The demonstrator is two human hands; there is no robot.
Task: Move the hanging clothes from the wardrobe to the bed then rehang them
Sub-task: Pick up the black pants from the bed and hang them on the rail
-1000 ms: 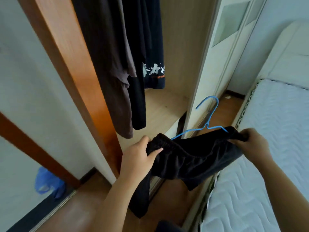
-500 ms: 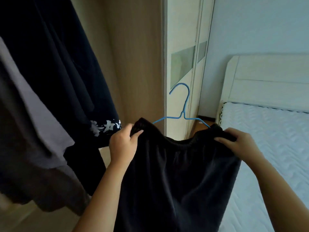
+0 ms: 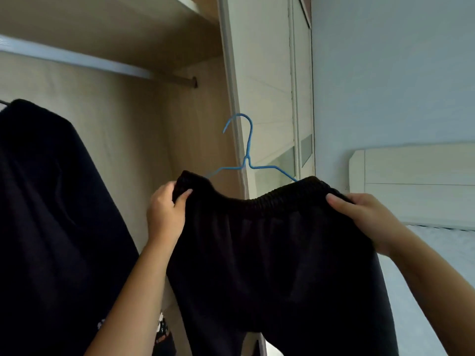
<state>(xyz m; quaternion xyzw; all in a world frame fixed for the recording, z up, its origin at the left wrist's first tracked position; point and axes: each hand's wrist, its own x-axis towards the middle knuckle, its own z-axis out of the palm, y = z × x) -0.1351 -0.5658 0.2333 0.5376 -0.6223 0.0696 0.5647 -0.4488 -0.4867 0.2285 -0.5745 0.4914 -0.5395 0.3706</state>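
Black shorts, elastic waistband gathered, are draped on a blue wire hanger. Waistband ends are gripped by left hand and right hand.

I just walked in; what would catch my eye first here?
A black garment with an elastic waistband fills the centre: the left hand grips one end of the waistband, the right hand the other. A blue wire hanger pokes up from it, hook free, below the wardrobe rail at upper left.

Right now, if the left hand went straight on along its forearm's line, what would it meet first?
The left hand would probably reach the wardrobe's side panel below the rail; depth unclear.
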